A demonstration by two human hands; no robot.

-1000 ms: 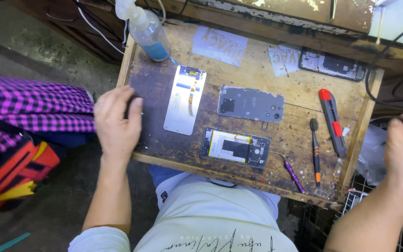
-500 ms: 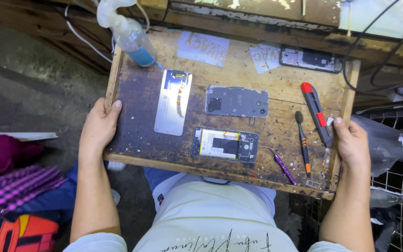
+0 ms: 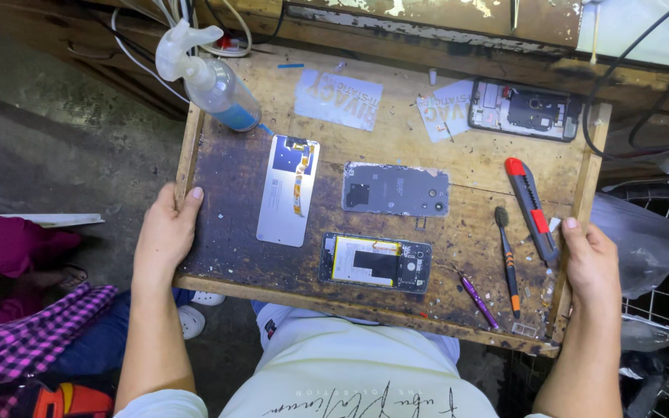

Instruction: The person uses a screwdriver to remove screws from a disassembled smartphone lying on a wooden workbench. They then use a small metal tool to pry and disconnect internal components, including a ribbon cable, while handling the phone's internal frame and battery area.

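A: Where is the wooden board (image 3: 396, 166) now?

B: It is resting across the lap. The left hand (image 3: 166, 236) and the right hand (image 3: 591, 263) are both curling around its 2 side edges.

A: Was that so before?

B: No. 1 second ago the right hand was away; now it is gripping. The opened phone (image 3: 375, 262) is lying near the front edge.

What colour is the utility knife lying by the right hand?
Red and black utility knife, clearest in the head view.
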